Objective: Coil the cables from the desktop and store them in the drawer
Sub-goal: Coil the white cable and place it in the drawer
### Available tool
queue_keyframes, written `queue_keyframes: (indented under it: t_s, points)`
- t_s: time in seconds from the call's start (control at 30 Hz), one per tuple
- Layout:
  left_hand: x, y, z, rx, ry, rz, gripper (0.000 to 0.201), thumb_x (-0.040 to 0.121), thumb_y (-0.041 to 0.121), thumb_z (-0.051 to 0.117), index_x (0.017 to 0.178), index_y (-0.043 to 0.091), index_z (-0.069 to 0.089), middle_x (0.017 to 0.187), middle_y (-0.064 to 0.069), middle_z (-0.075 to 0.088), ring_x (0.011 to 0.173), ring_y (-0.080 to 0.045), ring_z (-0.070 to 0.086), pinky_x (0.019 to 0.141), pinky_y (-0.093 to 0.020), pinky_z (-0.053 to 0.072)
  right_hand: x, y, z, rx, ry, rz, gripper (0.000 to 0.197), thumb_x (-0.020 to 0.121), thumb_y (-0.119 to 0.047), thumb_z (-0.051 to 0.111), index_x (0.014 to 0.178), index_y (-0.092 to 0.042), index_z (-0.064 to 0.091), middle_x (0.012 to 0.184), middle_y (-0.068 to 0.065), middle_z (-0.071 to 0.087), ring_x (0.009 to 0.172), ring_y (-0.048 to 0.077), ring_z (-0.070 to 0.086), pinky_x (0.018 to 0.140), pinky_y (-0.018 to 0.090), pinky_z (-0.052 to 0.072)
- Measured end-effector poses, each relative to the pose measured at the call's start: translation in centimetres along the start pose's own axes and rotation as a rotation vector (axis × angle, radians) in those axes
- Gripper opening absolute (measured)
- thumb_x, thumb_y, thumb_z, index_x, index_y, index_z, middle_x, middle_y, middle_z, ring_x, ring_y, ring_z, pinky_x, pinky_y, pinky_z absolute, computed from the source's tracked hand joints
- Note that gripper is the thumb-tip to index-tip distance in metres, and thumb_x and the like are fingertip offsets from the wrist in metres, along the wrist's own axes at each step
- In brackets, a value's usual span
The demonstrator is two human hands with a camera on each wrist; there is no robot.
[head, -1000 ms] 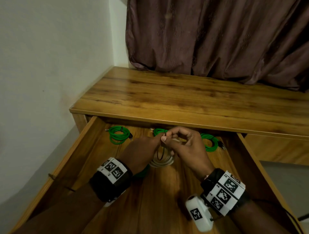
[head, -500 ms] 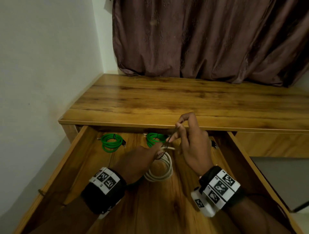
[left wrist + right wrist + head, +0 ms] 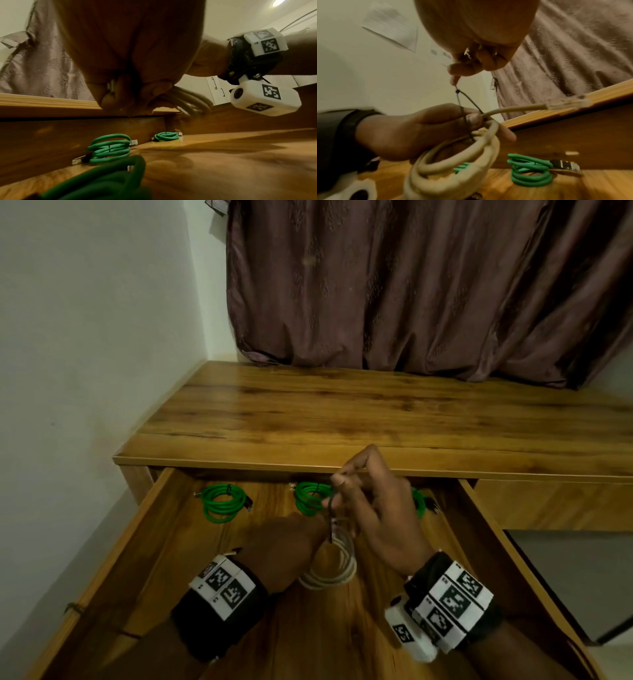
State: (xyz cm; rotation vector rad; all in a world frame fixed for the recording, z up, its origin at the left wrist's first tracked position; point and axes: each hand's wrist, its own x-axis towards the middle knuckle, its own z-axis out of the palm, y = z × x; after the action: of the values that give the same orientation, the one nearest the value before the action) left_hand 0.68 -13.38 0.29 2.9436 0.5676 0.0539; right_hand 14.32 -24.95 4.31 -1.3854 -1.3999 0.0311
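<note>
Beige coil: cream network cable (image 3: 328, 571) wound in several loops, held over the open drawer (image 3: 164, 542), near 6 o'clock of the head view; one free end with a clear plug (image 3: 565, 103) sticks out toward 2 o'clock in the right wrist view.
Tie: thin black tie (image 3: 464, 105) looped round the bundle, loop not yet drawn snug.
Left hand: left hand (image 3: 284, 539) grips the coil, fingers curled round the loops, thumb pressed at the point where the tie crosses.
Right hand: right hand (image 3: 373, 508) above the coil at 12 o'clock, thumb and forefinger pinching the tail of the tie, other fingers loosely curled.
Green coils: three bundled green cables (image 3: 224, 503) at the back of the drawer, from 10 to 1 o'clock; the rightmost is partly hidden behind the right hand.
Desktop: wooden desktop (image 3: 376, 412), no cable seen on it.
Risk, slack: if the pinch slips, the tie likely stays loose and the stiff loops may spring apart.
Risk, stray end: the projecting plug end may be left outside the tie and could catch on the drawer front.
Risk, trapped thumb: tightening with the left thumb under the loop could pinch it.
</note>
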Motion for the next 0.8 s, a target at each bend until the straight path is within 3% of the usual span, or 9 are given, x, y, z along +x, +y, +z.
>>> queue_keyframes:
  t_s: [0.07,0.13,0.23,0.33,0.47,0.57,0.63,0.7,0.8]
  points:
    - [-0.2,0.9,0.0,0.171,-0.008,0.020,0.040,0.112,0.039,0.033,0.149,0.023,0.037,0.124,-0.009,0.061,0.109,-0.033,0.062,0.069,-0.034,0.032,-0.1,0.2,0.4,-0.025,0.000,-0.031,0.007,0.107,-0.017,0.059,0.102,-0.019,0.054,0.076,-0.006,0.075,0.072,0.009,0.075,0.056,0.030,0.056]
    - [0.0,1.2,0.6,0.253,-0.020,0.067,0.049,0.113,0.036,0.032,0.158,0.021,0.024,0.122,-0.011,0.063,0.105,-0.034,0.065,0.066,-0.037,0.034,0.2,1.1,-0.1,-0.056,0.094,0.043,0.008,0.108,-0.021,0.058,0.101,-0.021,0.053,0.076,-0.006,0.075,0.067,0.009,0.074,0.050,0.033,0.055]
    - [0.3,1.6,1.2,0.176,0.071,0.111,0.053,0.113,0.044,0.026,0.161,0.028,0.013,0.107,-0.006,0.069,0.089,-0.029,0.067,0.060,-0.037,0.040,0.7,3.1,-1.9,-0.139,0.224,0.265,0.012,0.108,-0.028,0.057,0.098,-0.024,0.050,0.076,-0.007,0.077,0.053,0.013,0.068,0.047,0.044,0.055]
    - [0.3,2.4,0.5,0.111,0.139,0.139,0.054,0.112,0.048,0.024,0.161,0.032,0.010,0.102,-0.007,0.070,0.084,-0.029,0.068,0.059,-0.036,0.042,0.9,4.0,-2.8,-0.077,0.260,0.362,0.013,0.107,-0.025,0.057,0.098,-0.019,0.050,0.074,-0.001,0.077,0.051,0.014,0.068,0.049,0.037,0.051]
    - [0.2,2.3,0.4,0.075,0.061,0.063,0.053,0.110,0.053,0.027,0.156,0.027,0.021,0.106,-0.007,0.070,0.090,-0.028,0.069,0.062,-0.034,0.038,1.0,1.8,-2.0,0.156,0.095,0.230,0.013,0.106,-0.014,0.059,0.102,-0.006,0.051,0.071,0.016,0.073,0.066,0.022,0.075,0.048,0.037,0.051]
    - [0.0,1.9,-0.2,0.100,-0.076,0.061,0.043,0.112,0.045,0.026,0.143,0.018,0.041,0.123,-0.010,0.061,0.108,-0.030,0.062,0.071,-0.034,0.035,0.5,0.1,-0.7,0.297,-0.096,0.123,0.012,0.105,-0.009,0.059,0.101,-0.001,0.051,0.067,0.025,0.067,0.051,0.018,0.067,0.049,0.027,0.051]
    - [-0.1,1.6,-0.4,0.085,-0.103,0.035,0.039,0.113,0.041,0.027,0.139,0.018,0.045,0.126,-0.011,0.058,0.111,-0.031,0.059,0.073,-0.033,0.032,0.3,-0.1,-0.3,0.319,-0.093,0.136,0.012,0.104,-0.009,0.059,0.101,-0.001,0.051,0.068,0.027,0.067,0.048,0.019,0.066,0.051,0.026,0.052]
    - [-0.2,1.1,-0.1,0.024,-0.072,-0.008,0.040,0.112,0.046,0.027,0.140,0.022,0.042,0.119,-0.011,0.063,0.102,-0.031,0.062,0.069,-0.034,0.033,0.3,0.4,-0.2,0.289,-0.018,0.184,0.014,0.104,-0.012,0.061,0.101,-0.002,0.052,0.072,0.021,0.072,0.057,0.018,0.071,0.053,0.033,0.054]
    - [-0.2,0.6,0.9,0.017,-0.020,0.015,0.041,0.111,0.052,0.022,0.145,0.033,0.034,0.108,-0.010,0.065,0.092,-0.032,0.064,0.066,-0.036,0.036,0.5,1.3,-0.3,0.217,0.111,0.244,0.017,0.104,-0.018,0.063,0.100,-0.004,0.054,0.076,0.011,0.077,0.076,0.023,0.078,0.070,0.042,0.062]
